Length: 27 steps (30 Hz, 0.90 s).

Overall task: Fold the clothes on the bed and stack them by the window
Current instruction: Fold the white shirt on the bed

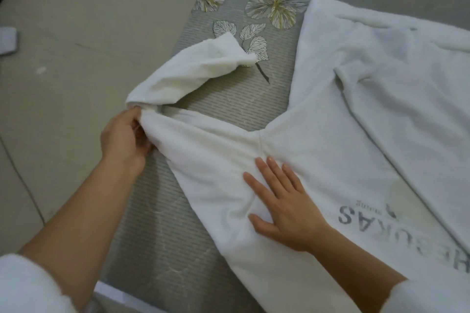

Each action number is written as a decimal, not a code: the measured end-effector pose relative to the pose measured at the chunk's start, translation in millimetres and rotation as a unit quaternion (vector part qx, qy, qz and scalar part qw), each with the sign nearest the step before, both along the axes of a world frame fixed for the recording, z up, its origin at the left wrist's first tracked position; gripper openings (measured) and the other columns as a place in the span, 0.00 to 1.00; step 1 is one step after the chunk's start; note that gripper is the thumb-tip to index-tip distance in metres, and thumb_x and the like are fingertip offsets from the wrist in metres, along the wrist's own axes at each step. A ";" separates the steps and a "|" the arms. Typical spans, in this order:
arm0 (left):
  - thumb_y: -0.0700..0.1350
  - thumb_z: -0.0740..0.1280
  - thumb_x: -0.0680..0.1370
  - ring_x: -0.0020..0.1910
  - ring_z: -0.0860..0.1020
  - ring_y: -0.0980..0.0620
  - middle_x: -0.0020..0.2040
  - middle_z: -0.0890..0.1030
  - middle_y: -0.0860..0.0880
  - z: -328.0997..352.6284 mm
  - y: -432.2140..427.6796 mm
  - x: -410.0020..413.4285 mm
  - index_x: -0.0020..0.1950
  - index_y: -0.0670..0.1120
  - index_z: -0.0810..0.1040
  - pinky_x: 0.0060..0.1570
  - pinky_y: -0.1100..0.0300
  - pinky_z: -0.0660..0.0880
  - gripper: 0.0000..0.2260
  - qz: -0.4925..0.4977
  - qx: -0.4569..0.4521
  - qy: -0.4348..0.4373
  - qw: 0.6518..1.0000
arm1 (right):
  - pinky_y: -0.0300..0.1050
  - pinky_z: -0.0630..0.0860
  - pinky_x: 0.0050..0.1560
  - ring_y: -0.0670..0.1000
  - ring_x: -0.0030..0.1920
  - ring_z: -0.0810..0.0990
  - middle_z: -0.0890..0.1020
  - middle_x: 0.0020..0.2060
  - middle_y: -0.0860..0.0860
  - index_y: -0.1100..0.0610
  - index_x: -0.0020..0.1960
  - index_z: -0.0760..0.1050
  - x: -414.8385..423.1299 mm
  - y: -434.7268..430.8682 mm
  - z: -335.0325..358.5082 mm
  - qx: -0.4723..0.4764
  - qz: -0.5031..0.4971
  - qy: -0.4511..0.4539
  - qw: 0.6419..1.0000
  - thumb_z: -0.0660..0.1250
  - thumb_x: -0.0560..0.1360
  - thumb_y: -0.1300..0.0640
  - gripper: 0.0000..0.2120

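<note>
Right now I see a white sweatshirt (356, 109) spread across the grey bed cover (229, 99), filling the right and centre of the view. Grey lettering (361, 221) is printed on its near right part, reading upside down from where I look. One sleeve (193, 134) runs out to the left from the body, and its cuff end (203, 63) is doubled back, lifted and pointing toward the far right over the cover's leaf print.

My left hand (124, 140) is closed on the fold of that sleeve at the left edge of the bed, fingers and thumb pinching the bunched cloth. My right hand (282, 201) lies flat and spread on the garment where the sleeve meets the body, fingertips pointing away from me beside the underarm seam, holding nothing, only pressing down.

Printed flowers (277, 2) show on the cover at the far side, just left of the sweatshirt's far edge. Left of the bed lies a pale tiled floor (50, 46). Both of my forearms are bare, with white fuzzy sleeves at the near corners.
</note>
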<state>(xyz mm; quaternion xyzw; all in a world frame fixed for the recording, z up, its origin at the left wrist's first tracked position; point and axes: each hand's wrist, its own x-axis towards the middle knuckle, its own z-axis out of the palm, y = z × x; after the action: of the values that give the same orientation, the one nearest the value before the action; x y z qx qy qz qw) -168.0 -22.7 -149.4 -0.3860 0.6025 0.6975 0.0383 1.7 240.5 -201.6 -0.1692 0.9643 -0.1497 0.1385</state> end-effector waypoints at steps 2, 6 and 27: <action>0.42 0.67 0.69 0.35 0.76 0.52 0.41 0.78 0.49 -2.3 -1.5 -4.7 0.50 0.46 0.78 0.28 0.65 0.72 0.10 -0.009 -0.004 -0.034 0.999 | 0.53 0.44 0.75 0.54 0.78 0.43 0.48 0.78 0.53 0.48 0.79 0.49 -0.4 -1.7 -1.4 0.006 0.001 0.000 1.000 0.53 0.77 0.37 0.34; 0.48 0.71 0.71 0.43 0.78 0.51 0.45 0.79 0.51 5.3 10.4 -29.9 0.47 0.51 0.75 0.40 0.57 0.78 0.08 -0.134 -0.209 -0.005 0.969 | 0.52 0.42 0.75 0.53 0.78 0.42 0.47 0.78 0.53 0.48 0.79 0.48 -0.5 -2.3 -8.8 0.019 0.009 0.005 1.000 0.52 0.77 0.36 0.34; 0.46 0.72 0.72 0.70 0.67 0.62 0.68 0.72 0.55 94.7 168.2 67.6 0.43 0.45 0.76 0.67 0.66 0.63 0.07 -0.576 -0.213 0.357 0.703 | 0.44 0.75 0.48 0.55 0.41 0.75 0.75 0.38 0.57 0.62 0.43 0.74 -143.4 113.1 167.2 -0.745 -0.471 -0.070 0.468 0.57 0.74 0.67 0.07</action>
<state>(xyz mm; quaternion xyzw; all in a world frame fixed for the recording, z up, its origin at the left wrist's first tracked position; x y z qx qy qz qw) -100.4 145.5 -54.7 0.3169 0.8083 0.4784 0.1315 -141.7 353.6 -34.4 0.2823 0.4097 -0.8651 -0.0642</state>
